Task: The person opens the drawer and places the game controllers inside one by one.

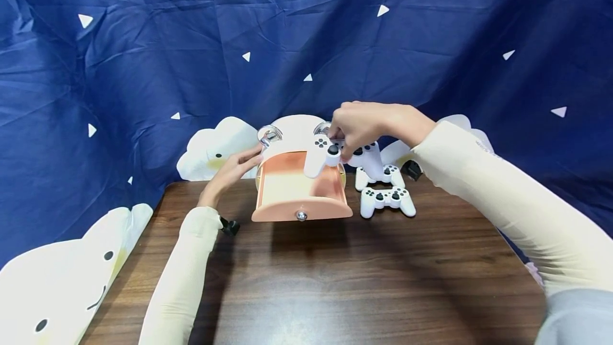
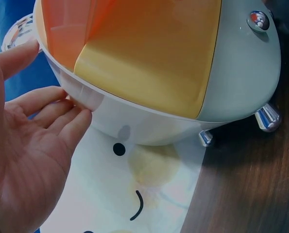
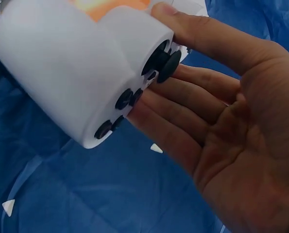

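My right hand [image 1: 360,124] holds a white game controller [image 1: 314,163] by its middle, tilted over the pulled-out drawer of a small white storage box [image 1: 297,125]. In the right wrist view, the thumb lies on one side of the controller [image 3: 57,63] and the fingers on its button side. The drawer has a peach front [image 1: 273,212] with a round chrome knob [image 1: 301,216]. At the box's left side, my left hand [image 1: 234,168] touches the outer wall with its fingers; its palm [image 2: 27,160] is bare in the left wrist view.
Two more white controllers lie on the wooden table [image 1: 297,286] right of the box, one [image 1: 362,181] behind the other [image 1: 367,205]. Chrome round fittings [image 1: 269,133] top the box, and short chrome feet [image 2: 268,118] support it. A blue cloth [image 1: 287,41] hangs behind.
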A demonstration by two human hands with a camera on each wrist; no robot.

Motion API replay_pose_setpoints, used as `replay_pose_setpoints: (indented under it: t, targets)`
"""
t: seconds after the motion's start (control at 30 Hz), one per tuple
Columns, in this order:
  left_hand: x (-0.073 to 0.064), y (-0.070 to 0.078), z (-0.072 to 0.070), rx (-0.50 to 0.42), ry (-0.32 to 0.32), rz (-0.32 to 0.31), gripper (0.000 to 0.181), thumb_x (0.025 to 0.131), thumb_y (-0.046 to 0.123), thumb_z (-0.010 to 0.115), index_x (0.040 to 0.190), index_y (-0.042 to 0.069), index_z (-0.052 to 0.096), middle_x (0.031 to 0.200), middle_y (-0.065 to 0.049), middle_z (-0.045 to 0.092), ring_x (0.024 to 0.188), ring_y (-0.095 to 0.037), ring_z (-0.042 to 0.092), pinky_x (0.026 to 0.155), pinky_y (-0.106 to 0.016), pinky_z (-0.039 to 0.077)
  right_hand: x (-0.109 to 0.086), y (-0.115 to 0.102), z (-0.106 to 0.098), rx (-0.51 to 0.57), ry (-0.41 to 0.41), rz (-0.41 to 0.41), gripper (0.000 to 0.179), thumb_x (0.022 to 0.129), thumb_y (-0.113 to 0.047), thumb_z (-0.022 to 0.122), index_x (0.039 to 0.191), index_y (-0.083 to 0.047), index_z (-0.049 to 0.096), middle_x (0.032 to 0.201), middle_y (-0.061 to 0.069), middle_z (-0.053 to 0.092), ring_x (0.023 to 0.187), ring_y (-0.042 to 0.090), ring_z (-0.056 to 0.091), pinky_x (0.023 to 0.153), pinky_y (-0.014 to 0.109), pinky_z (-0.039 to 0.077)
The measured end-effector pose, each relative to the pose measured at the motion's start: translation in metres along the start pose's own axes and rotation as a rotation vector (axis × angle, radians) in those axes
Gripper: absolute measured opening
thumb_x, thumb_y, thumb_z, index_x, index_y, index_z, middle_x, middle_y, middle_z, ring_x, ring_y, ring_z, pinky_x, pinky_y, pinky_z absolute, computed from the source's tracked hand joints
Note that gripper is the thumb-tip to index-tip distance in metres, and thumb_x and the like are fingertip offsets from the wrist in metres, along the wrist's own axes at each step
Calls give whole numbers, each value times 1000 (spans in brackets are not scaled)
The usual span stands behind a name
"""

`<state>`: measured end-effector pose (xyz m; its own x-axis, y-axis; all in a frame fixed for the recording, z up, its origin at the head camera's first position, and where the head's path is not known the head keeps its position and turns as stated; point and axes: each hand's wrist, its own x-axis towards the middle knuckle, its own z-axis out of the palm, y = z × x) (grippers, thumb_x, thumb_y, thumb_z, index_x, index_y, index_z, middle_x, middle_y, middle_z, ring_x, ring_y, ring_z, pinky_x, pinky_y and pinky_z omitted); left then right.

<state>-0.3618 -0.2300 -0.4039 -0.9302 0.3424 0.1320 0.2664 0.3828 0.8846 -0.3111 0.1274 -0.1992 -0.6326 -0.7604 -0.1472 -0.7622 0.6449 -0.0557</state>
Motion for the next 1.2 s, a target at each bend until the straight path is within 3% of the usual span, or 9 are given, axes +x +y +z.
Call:
replay_pose_setpoints:
  t: [0.07,0.33,0.53,0.8,1.2]
  targets:
    - [0,-1,0,5,-3,3,64,107,48,61,163,20,46,171,0,40,162,-22,29,134,-49,25,6,-5,0,-3,-11,-15,41,76,-23,90,65,-19,51,60,-11,37,58,9,31,58,27,27]
    - [0,1,-1,23,-5,4,64,107,48,61,163,20,46,171,-1,40,163,-24,29,133,-51,26,31,-25,5,-18,-60,-28,47,76,-21,90,60,-21,46,59,-11,32,58,10,29,58,27,24]
    - [-1,2,-2,30,-4,4,63,107,44,61,163,19,46,171,-2,40,163,-25,29,134,-51,25,51,-35,14,-37,-101,-33,38,77,-22,93,61,-19,58,58,-10,42,63,12,41,59,26,33]
    - [0,0,0,29,2,-5,65,107,48,62,163,20,47,171,-2,41,162,-25,30,133,-52,26,69,-41,30,-40,-127,9,18,78,-24,93,86,-14,79,79,-4,60,75,16,53,65,28,44]
    - [0,1,1,29,15,-10,65,106,48,63,162,21,47,170,-1,42,162,-23,31,133,-51,26,85,-40,48,-35,-136,33,20,81,-26,91,87,-12,79,81,-1,64,76,17,57,66,27,46]
